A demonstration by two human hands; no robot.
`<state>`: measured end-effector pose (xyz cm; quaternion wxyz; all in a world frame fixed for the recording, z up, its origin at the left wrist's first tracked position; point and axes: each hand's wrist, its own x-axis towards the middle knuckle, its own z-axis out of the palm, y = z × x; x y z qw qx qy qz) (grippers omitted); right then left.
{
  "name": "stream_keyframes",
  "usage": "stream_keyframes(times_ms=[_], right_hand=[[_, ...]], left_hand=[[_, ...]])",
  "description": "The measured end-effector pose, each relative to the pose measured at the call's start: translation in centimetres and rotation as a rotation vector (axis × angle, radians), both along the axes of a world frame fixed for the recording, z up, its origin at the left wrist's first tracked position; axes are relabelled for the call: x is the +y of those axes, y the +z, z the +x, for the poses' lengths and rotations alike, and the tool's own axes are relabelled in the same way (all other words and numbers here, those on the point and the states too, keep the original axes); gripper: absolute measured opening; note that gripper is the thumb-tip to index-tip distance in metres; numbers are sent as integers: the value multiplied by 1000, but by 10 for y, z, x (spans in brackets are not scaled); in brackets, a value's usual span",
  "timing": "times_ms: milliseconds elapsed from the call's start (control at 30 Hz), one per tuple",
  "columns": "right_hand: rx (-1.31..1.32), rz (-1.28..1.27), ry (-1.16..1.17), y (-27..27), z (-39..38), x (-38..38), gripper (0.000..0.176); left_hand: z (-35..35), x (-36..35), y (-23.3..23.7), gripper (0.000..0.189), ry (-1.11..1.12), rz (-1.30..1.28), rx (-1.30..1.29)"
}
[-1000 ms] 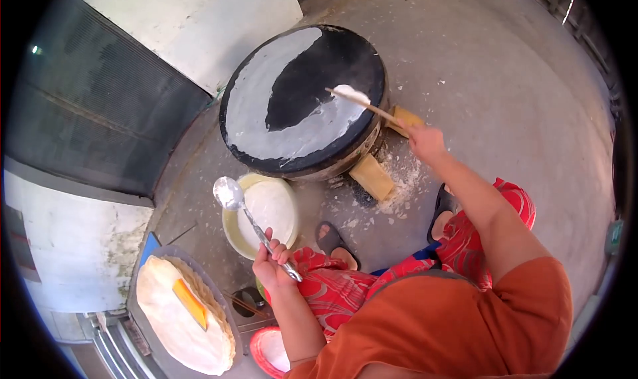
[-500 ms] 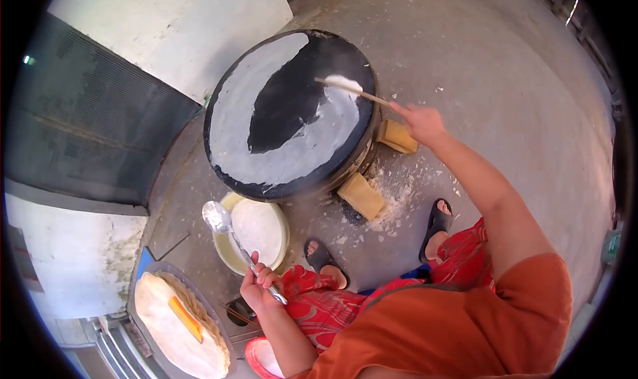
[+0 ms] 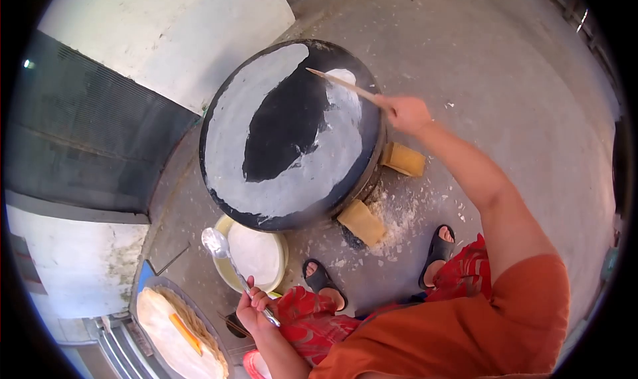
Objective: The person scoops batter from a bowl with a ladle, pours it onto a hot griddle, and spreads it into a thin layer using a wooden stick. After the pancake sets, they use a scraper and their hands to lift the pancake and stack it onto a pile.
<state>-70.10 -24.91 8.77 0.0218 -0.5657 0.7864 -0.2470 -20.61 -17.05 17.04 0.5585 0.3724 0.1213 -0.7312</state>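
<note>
My right hand [image 3: 403,115] is closed round the end of a thin wooden spreader [image 3: 355,91], which lies across the far right of a round black griddle [image 3: 282,123]. A pale band of batter [image 3: 229,136] curves round the griddle, leaving a dark bare patch in the middle. Beside the spreader is a thicker white mound of batter [image 3: 342,76]. Nearer my body, my left hand [image 3: 256,309] grips the handle of a metal ladle [image 3: 214,243]. The ladle's bowl is coated white and hangs over the left rim of a pale basin [image 3: 284,249] of white batter.
Yellowish blocks [image 3: 362,223] stand by the griddle's base, with white crumbs scattered on the floor [image 3: 518,113]. At lower left, a stack of thin pancakes [image 3: 163,316] lies on a tray, with an orange-yellow strip [image 3: 186,334] on top. A white wall [image 3: 173,33] stands behind the griddle.
My right hand has moved the spreader farther along the griddle's right side, away from my body, and the batter mound has shifted with it. My left hand still holds the ladle. The view has tilted slightly.
</note>
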Motion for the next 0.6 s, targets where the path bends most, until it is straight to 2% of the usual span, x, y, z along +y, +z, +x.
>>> stream_keyframes(times_ms=[33,100,233,300,400,433,500,533,600], right_hand=[[-1,1,-1,-1,-1,6,47],[26,15,417,-4,-9,32,45],[22,47,272,-13,-64,24,44],[241,77,101,-9,-61,-24,45],[87,-18,44,-1,-28,-63,49],[89,-19,43,-2,-30,-58,49],[70,89,380,-5,-43,-34,52],[77,84,382,-9,-59,-28,52],[49,165,175,-17,-90,-19,53]], left_hand=[[1,-2,-1,33,-6,-2,37],[-2,-4,3,33,-2,12,51],[-6,-7,1,35,1,-10,67],[-10,-9,2,35,5,-9,38],[-15,-14,4,35,26,27,33],[-15,-14,4,35,23,40,42],[-12,-13,2,35,22,49,57],[-11,-13,2,35,21,53,62],[-14,-12,3,34,20,60,65]])
